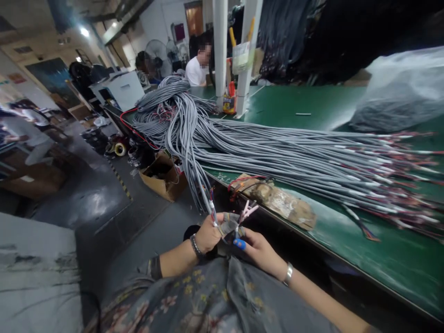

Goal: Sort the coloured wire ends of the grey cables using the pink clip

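My left hand (207,235) is closed around a grey cable end, whose white sleeve (212,206) and thin coloured wires point upward. Close beside it on the right, my right hand (258,249) pinches another cable end with pale, fanned-out wires (248,211). Blue tape (239,243) covers the right thumb tip. Greyish wrapping (227,227) shows around fingers between the two hands; its details are blurred. Several grey cables (194,173) hang over the table edge down to my left hand, coming from a large heap (166,104).
Many grey cables (277,150) lie along the green table (391,263), stripped ends at right. A taped cardboard piece (282,206) lies at the near edge. A white post (220,51) rises behind. Below stands an open carton (164,178). A person (197,69) sits beyond.
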{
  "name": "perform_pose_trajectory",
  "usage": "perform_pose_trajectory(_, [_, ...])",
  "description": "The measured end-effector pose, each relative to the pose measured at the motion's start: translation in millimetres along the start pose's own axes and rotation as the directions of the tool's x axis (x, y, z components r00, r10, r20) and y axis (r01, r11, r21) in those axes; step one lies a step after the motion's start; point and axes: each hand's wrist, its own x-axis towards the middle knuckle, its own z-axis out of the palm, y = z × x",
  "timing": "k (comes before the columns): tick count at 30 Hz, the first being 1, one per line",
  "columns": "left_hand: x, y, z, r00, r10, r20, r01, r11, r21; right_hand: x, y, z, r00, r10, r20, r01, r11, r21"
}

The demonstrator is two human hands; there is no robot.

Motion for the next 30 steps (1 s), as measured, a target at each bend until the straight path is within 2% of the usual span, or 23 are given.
perform_pose_trajectory(2, [3.7,-2.9,5.3,1.0,0.004,-0.01,-0.004,0.999,0.038,1.0,1.7,0.7,1.0,0.004,-0.012,-0.004,0.999,0.034])
perform_pose_trajectory(5, [6.8,-6.8,10.2,0.995,0.008,-0.1,0.005,0.991,0.134,2.6,5.6,2.1,1.0,0.014,-0.026,-0.013,0.999,0.051])
perform_pose_trajectory(9, [6.3,-9.4,9.0,0.982,-0.021,-0.19,0.063,0.973,0.221,3.1,8.5,-0.7,0.996,0.083,0.019,-0.084,0.995,0.06])
perform_pose_trajectory(11, [4.0,-9.8,5.3,0.979,-0.036,-0.201,0.088,0.962,0.257,3.2,6.5,-4.8,0.995,0.094,-0.041,-0.09,0.993,0.076])
perform_pose_trajectory(14, [-0.3,-9.9,0.7,0.985,-0.042,-0.169,0.095,0.942,0.321,3.8,0.5,-10.5,0.98,0.075,-0.187,-0.059,0.994,0.092])
perform_pose_trajectory(18, [-2.7,-12.0,1.1,0.987,-0.065,-0.147,0.113,0.931,0.348,4.0,-6.4,-10.4,0.971,0.091,-0.221,-0.076,0.994,0.076])
perform_pose_trajectory(20, [-2.7,-14.1,2.7,0.985,-0.077,-0.152,0.126,0.931,0.342,3.9,-7.7,-8.0,0.963,0.075,-0.26,-0.077,0.997,0.003])
perform_pose_trajectory(22, [-3.0,-16.2,3.9,0.99,-0.036,-0.138,0.088,0.917,0.39,4.0,-7.7,-5.4,0.956,0.057,-0.287,-0.084,0.993,-0.082])
perform_pose_trajectory(26, [-4.5,-18.3,4.2,0.992,0.074,-0.103,0.0,0.813,0.582,4.4,-6.3,-2.2,0.954,0.007,-0.299,-0.051,0.989,-0.138])
perform_pose_trajectory(28, [-4.2,-17.2,3.7,0.995,0.056,-0.086,0.009,0.788,0.616,4.0,-6.0,-2.8,0.958,-0.022,-0.287,-0.017,0.991,-0.132])
perform_pose_trajectory(30, [-2.7,-13.9,2.4,0.998,-0.021,-0.055,0.048,0.82,0.571,2.9,-6.5,-4.9,0.971,-0.021,-0.237,-0.004,0.995,-0.103])
